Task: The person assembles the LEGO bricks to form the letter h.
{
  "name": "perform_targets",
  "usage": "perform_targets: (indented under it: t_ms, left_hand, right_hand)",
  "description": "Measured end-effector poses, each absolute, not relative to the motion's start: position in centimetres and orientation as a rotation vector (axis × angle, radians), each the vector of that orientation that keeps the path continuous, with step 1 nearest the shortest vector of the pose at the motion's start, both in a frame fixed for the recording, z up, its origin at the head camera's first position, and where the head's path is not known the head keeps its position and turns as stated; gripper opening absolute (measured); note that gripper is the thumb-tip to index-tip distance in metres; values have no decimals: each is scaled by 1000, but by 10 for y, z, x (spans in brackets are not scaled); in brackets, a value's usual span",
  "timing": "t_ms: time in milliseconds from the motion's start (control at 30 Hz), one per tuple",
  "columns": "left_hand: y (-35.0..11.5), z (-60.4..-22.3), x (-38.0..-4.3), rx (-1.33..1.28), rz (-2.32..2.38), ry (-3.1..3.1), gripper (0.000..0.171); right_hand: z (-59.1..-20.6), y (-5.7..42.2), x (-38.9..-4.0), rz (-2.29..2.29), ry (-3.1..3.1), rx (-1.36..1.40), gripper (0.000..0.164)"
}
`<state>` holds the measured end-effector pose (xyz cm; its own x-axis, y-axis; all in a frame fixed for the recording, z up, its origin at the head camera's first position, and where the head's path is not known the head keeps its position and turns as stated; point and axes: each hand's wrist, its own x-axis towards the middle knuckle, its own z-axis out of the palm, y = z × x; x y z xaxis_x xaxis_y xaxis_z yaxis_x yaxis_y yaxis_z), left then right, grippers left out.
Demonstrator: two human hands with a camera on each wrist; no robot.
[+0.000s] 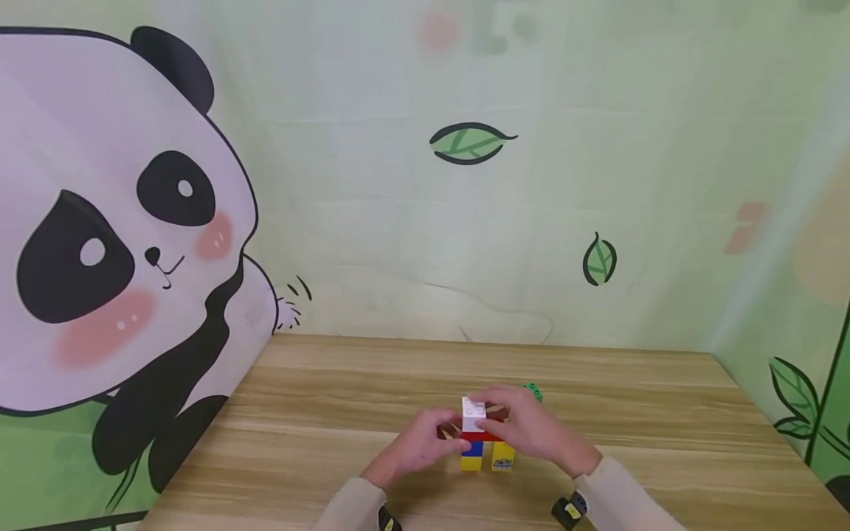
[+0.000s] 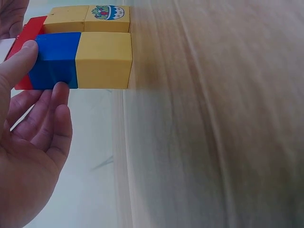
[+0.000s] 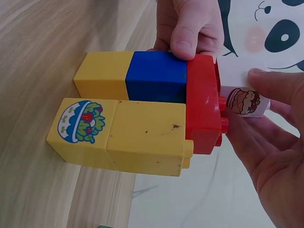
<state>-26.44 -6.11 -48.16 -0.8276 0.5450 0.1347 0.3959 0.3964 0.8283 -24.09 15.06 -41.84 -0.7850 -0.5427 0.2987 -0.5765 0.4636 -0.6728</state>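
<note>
A small structure of toy building blocks stands on the table. Its one column has a yellow block point(image 2: 104, 59) below a blue block point(image 2: 57, 61); beside it, two yellow blocks point(image 3: 147, 137) are stacked, the lower printed with a fruit bowl. A red block point(image 3: 203, 99) lies across the top. My left hand point(image 1: 421, 442) grips the blue block near the red one, thumb on one side and fingers on the other. Above the red block's left end, my right hand point(image 1: 524, 424) pinches a white block point(image 3: 237, 78) with a dessert picture. Whether it is fully seated I cannot tell.
A green block point(image 1: 533, 391) sits on the wooden table point(image 1: 332, 383) behind my right hand, mostly hidden. A cloth backdrop point(image 1: 372, 221) with a panda and leaves rises at the table's far edge.
</note>
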Motion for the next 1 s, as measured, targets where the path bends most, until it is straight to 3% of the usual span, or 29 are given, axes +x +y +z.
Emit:
perform_targets:
  t_ms: [1000]
  left_hand:
    - [-62, -483, -265, 861, 1401, 2489, 24]
  right_hand:
    - [-416, 149, -241, 1214, -2662, 1034, 32]
